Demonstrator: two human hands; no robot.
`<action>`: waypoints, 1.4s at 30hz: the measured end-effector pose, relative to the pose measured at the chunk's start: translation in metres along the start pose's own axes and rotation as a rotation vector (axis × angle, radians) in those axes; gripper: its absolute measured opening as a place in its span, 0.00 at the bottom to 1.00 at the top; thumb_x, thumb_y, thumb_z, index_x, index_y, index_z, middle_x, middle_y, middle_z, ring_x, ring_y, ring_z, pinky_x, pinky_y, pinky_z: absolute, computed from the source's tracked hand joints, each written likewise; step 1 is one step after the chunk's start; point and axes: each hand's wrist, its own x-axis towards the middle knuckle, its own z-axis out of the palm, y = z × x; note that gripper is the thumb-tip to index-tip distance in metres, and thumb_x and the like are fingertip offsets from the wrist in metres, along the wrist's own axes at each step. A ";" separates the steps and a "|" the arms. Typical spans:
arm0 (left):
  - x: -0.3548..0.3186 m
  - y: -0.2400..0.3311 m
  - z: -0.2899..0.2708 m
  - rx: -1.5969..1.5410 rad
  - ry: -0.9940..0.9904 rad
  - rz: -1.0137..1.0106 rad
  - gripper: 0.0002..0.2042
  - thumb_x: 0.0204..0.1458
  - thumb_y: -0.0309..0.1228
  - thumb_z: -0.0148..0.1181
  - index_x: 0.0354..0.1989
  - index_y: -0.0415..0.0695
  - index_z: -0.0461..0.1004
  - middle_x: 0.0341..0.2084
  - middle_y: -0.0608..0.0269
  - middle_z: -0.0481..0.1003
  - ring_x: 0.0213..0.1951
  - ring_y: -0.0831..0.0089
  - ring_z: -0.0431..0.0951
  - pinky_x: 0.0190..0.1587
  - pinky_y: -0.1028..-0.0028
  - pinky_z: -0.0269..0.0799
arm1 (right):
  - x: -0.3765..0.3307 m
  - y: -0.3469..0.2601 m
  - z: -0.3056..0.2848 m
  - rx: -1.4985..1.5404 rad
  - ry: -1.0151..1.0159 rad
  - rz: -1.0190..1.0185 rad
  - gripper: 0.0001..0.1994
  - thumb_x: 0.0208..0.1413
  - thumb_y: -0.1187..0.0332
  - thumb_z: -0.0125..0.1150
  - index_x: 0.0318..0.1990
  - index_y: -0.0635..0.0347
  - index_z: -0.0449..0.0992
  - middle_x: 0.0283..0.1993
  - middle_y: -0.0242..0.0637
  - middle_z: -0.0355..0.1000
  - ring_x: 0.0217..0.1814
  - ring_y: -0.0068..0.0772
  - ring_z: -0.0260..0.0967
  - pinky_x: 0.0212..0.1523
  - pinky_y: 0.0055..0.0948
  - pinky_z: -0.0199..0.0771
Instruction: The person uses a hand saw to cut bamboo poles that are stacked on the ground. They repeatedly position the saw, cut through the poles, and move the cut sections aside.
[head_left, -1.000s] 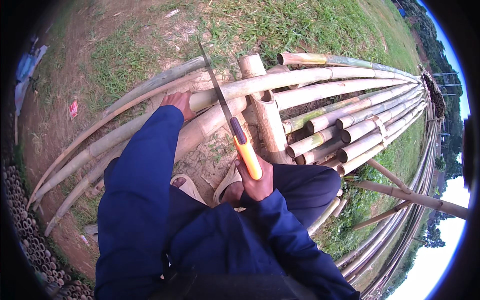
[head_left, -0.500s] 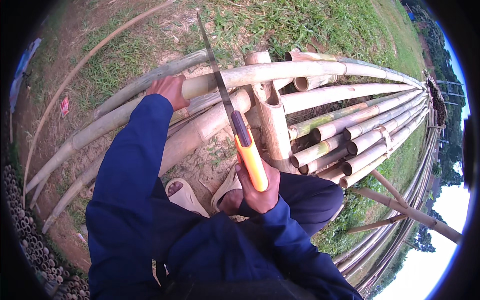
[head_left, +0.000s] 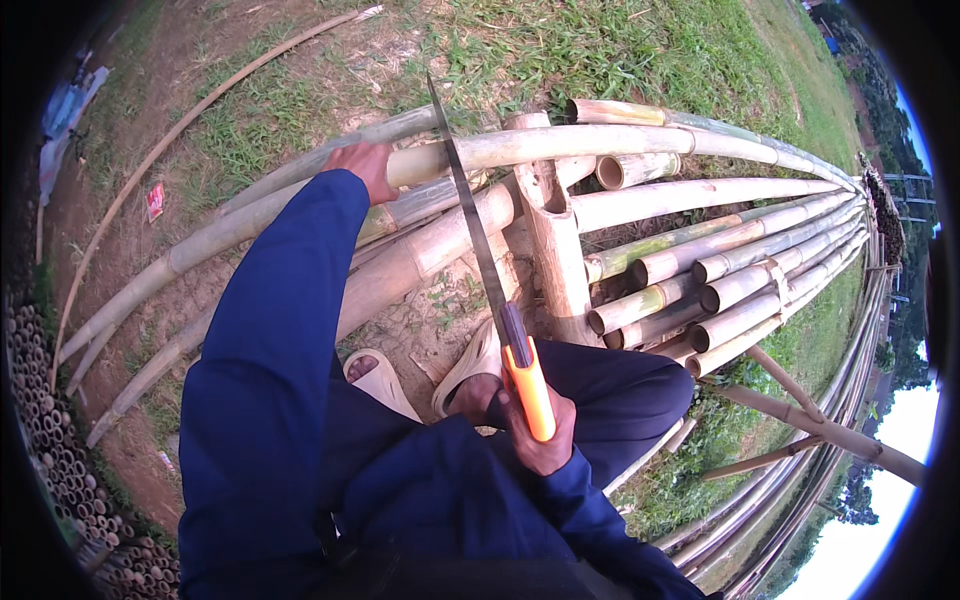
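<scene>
A handsaw [head_left: 474, 212] with a long dark blade and an orange-and-black handle is in my right hand [head_left: 548, 440], its fingers wrapped round the handle. The blade lies across a long pale bamboo pole [head_left: 590, 142], and its tip reaches past the far side. Just left of the blade, my left hand [head_left: 364, 170] grips the same pole from above; some of its fingers are hidden behind the pole. An upright bamboo post [head_left: 560, 255] with a notched top supports the pole to the right of the blade. How deep the blade sits cannot be made out.
Several cut bamboo poles [head_left: 690, 262] lie stacked at the right. A thicker pole [head_left: 400, 272] slants below the held one. My sandalled feet [head_left: 380, 385] are close beneath. Many bamboo ends [head_left: 65, 460] are piled at the far left. A thin curved strip [head_left: 190, 118] lies on the ground.
My right hand has drawn the saw back toward my body, so the handle is lower and less blade extends beyond the pole. My left hand keeps its hold. The view has shifted slightly.
</scene>
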 end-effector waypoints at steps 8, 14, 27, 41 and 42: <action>0.000 0.014 -0.002 0.001 -0.014 -0.015 0.31 0.42 0.43 0.74 0.56 0.43 0.77 0.46 0.48 0.82 0.53 0.52 0.81 0.60 0.55 0.71 | 0.119 0.016 0.035 0.075 0.023 -0.042 0.07 0.61 0.72 0.67 0.37 0.69 0.79 0.24 0.34 0.73 0.24 0.21 0.63 0.29 0.29 0.69; -0.001 0.003 -0.005 0.037 -0.072 -0.018 0.28 0.42 0.41 0.72 0.55 0.44 0.78 0.46 0.46 0.81 0.53 0.51 0.80 0.59 0.53 0.73 | 0.041 0.013 0.024 0.110 0.063 -0.041 0.07 0.61 0.76 0.66 0.44 0.71 0.79 0.30 0.37 0.77 0.31 0.24 0.74 0.37 0.26 0.75; -0.007 0.005 -0.005 0.005 -0.029 -0.025 0.25 0.43 0.41 0.72 0.49 0.41 0.79 0.43 0.46 0.82 0.51 0.51 0.82 0.59 0.54 0.73 | 0.092 0.019 0.047 0.060 0.048 -0.031 0.07 0.60 0.73 0.67 0.36 0.68 0.76 0.23 0.38 0.71 0.24 0.25 0.66 0.29 0.31 0.69; -0.010 0.010 0.003 0.006 -0.030 0.011 0.26 0.41 0.41 0.73 0.50 0.43 0.79 0.44 0.46 0.82 0.52 0.50 0.81 0.57 0.53 0.74 | 0.120 0.019 0.050 0.031 0.051 -0.061 0.08 0.60 0.71 0.68 0.36 0.69 0.78 0.22 0.34 0.72 0.24 0.21 0.64 0.28 0.29 0.68; -0.004 0.001 -0.003 0.014 -0.006 0.001 0.26 0.41 0.41 0.73 0.51 0.43 0.79 0.44 0.46 0.82 0.52 0.50 0.81 0.57 0.53 0.74 | 0.087 0.021 0.043 0.074 0.061 -0.063 0.08 0.59 0.73 0.69 0.40 0.70 0.80 0.27 0.37 0.77 0.27 0.23 0.70 0.32 0.29 0.73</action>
